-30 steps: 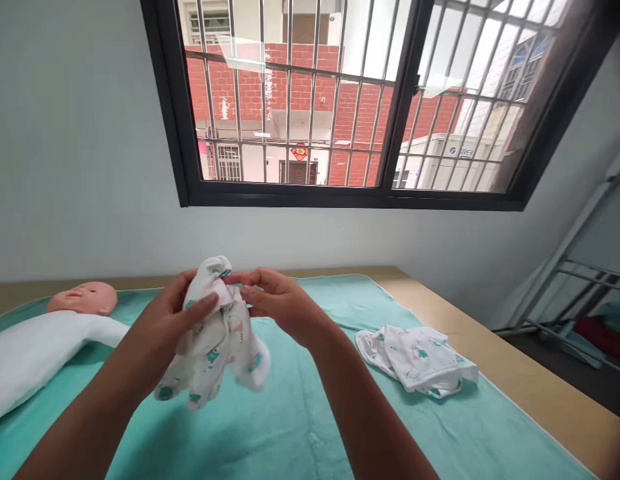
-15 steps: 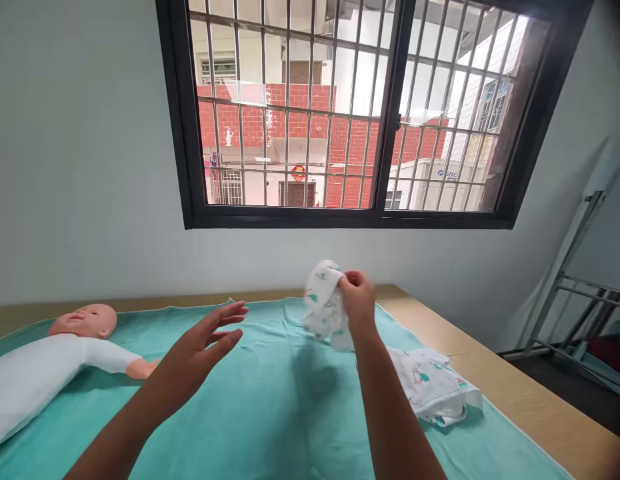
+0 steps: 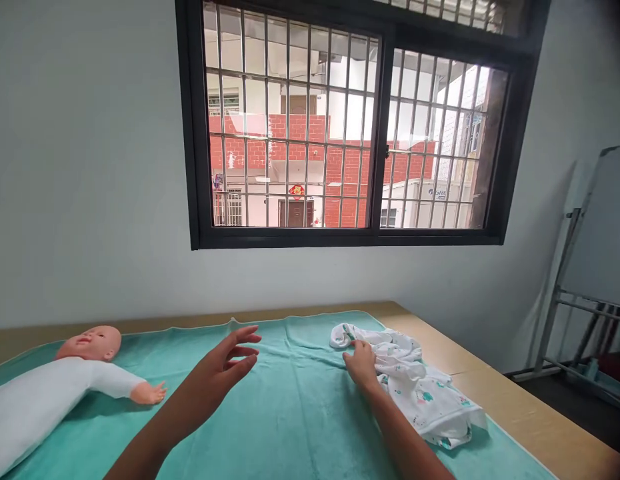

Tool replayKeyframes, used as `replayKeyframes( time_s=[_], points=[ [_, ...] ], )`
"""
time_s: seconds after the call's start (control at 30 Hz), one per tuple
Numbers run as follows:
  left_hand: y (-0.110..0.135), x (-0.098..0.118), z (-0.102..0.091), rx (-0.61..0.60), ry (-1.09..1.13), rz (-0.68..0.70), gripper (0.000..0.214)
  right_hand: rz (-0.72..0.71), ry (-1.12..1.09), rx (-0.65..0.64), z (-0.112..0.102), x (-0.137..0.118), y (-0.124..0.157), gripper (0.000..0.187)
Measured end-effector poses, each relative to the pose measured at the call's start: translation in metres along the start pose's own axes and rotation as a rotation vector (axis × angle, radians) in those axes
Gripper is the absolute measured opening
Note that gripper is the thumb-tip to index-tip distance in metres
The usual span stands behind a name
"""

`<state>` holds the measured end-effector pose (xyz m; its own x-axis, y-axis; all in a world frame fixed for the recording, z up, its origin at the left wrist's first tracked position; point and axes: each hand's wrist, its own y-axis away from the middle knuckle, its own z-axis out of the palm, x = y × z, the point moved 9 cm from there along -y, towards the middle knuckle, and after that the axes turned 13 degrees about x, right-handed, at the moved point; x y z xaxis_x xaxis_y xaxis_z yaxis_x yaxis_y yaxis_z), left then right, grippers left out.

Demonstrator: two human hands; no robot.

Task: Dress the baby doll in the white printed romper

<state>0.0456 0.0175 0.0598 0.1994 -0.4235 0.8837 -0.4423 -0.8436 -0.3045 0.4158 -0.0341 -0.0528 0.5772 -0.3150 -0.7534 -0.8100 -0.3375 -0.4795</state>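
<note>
My right hand (image 3: 361, 363) rests on the teal towel (image 3: 290, 413), its fingers pinched on the edge of a small white printed baby garment (image 3: 375, 341) that lies on the cloth. This garment overlaps a second white printed garment (image 3: 435, 403) to its right. My left hand (image 3: 225, 363) hovers above the towel's middle with its fingers spread and nothing in it. A baby doll (image 3: 65, 380) in a white top lies on its back at the left, one arm stretched toward my left hand.
The towel covers a wooden table (image 3: 530, 413) that stands against a grey wall. A barred window (image 3: 340, 127) is above it. A metal-framed board stand (image 3: 580, 293) is at the far right, beyond the table's right edge.
My right hand carried the small garment from the air down onto the towel beside the other garment. My left hand let go of it earlier and stays open. The view tilted upward.
</note>
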Motion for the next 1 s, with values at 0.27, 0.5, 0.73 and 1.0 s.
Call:
replayKeyframes(
  time_s=[0.27,0.5,0.73,1.0],
  points=[
    [0.018,0.011,0.007,-0.155,-0.125,0.04,0.046,-0.598,0.436,-0.364,-0.09,0.039,0.046,0.039],
    [0.031,0.024,0.001,-0.224,-0.217,0.11,0.039,-0.564,0.468,-0.313,-0.135,0.035,0.026,0.027],
    [0.035,0.044,-0.006,-0.159,-0.139,0.191,0.037,-0.269,-0.12,-0.303,-0.17,-0.124,0.021,0.039],
    [0.048,0.081,0.004,-0.1,0.017,0.295,0.09,0.032,-0.819,-0.547,-0.152,-0.253,0.07,0.032]
  ],
)
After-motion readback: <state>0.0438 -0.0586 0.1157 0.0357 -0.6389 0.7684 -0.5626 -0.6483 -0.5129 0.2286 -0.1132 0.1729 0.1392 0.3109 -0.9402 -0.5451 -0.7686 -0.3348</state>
